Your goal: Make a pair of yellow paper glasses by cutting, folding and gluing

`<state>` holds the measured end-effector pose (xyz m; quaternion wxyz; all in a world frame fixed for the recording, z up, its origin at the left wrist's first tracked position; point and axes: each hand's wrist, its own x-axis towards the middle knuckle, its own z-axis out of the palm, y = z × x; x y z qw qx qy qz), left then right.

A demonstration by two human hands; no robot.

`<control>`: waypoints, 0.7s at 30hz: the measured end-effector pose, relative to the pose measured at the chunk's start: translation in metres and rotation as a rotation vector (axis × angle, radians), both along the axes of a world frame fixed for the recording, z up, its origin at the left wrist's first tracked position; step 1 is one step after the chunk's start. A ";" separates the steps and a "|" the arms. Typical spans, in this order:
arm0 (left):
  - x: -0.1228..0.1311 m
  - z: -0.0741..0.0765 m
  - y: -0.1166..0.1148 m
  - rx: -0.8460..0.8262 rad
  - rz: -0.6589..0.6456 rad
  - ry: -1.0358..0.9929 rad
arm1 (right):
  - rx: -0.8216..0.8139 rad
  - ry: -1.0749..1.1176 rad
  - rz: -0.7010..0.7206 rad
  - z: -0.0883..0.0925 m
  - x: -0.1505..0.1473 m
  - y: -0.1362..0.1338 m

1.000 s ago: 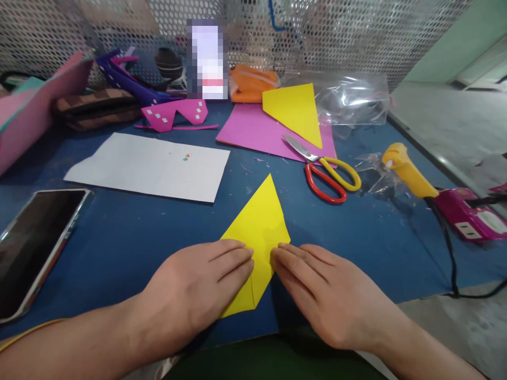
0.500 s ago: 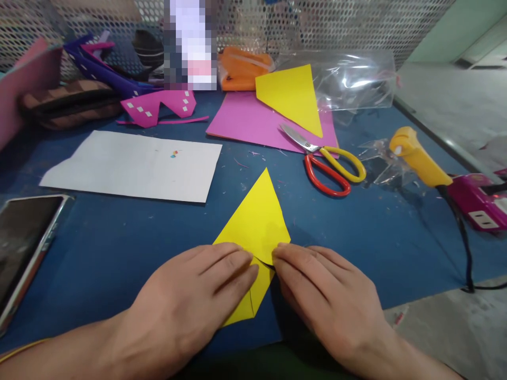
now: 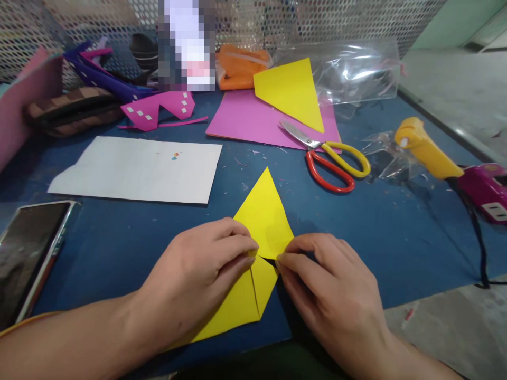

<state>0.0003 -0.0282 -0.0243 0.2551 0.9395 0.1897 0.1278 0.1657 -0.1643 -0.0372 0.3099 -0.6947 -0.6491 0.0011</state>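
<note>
A folded sheet of yellow paper (image 3: pixel 266 211) lies on the blue tabletop in front of me, its pointed end away from me. Across its middle, my left hand (image 3: pixel 209 269) pinches the paper with curled fingers, covering much of the left side. At the right edge, my right hand (image 3: pixel 332 285) grips the corner of the upper flap between thumb and fingers. A dark gap shows under that flap, between the two hands. Below it, a crease runs down the lower part of the sheet. Beyond the hands lie scissors (image 3: pixel 327 158) with one red and one yellow handle.
A white card (image 3: pixel 138 171) and a phone (image 3: pixel 35 253) lie to the left. Farther back are a pink paper mask (image 3: pixel 148 111), pink sheets (image 3: pixel 233 116) under a yellow piece (image 3: pixel 289 92), and a clear plastic bag (image 3: pixel 356 74). A yellow glue gun (image 3: pixel 430 150) sits right, its cord trailing down.
My left hand has shifted slightly up and right, showing more of the lower yellow paper. The right fingers now pinch the flap's corner, and the gap beneath it looks wider. The view has moved slightly.
</note>
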 end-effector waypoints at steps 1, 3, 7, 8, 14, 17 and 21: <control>0.003 0.001 0.001 -0.050 0.016 -0.004 | -0.008 0.030 -0.003 0.001 0.000 0.001; 0.008 0.001 0.003 -0.116 0.031 -0.007 | -0.023 0.082 -0.006 0.001 -0.001 0.002; 0.011 0.001 0.006 -0.127 0.024 -0.006 | -0.042 0.142 -0.022 0.000 -0.002 0.003; 0.011 0.001 0.007 -0.123 0.018 -0.008 | -0.047 0.144 -0.028 0.000 -0.003 0.003; 0.013 0.000 0.015 -0.158 -0.030 -0.016 | -0.099 0.140 -0.048 -0.001 -0.005 0.006; 0.013 -0.001 0.016 -0.177 -0.035 -0.015 | -0.080 0.094 -0.011 0.000 -0.004 0.006; 0.012 0.000 0.016 -0.183 -0.035 -0.020 | -0.077 -0.029 0.059 -0.001 -0.002 0.006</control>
